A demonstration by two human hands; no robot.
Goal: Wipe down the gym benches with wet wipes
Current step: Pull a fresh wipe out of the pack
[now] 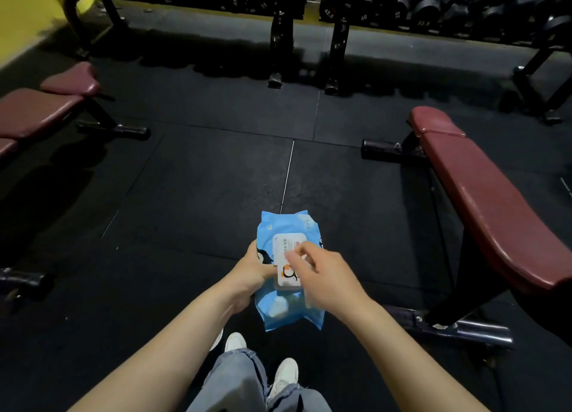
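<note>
A blue pack of wet wipes [286, 225] with a white flip lid [286, 244] is held in front of me at waist height. My left hand [252, 270] grips the pack's left side from underneath. My right hand [325, 275] lies over the lid with curled fingers, its fingertips on the lid's right part; the motion is blurred, so I cannot tell whether it pinches anything. A dark red padded bench [486, 201] stands to my right. Another dark red bench [40, 108] stands at the far left.
A long dumbbell rack [334, 40] with several black dumbbells runs along the back. Black rubber mats [201, 179] cover the floor between the benches. The right bench's metal foot [464, 325] lies close to my white shoes [286, 374]. A yellow wall [21, 18] is at the upper left.
</note>
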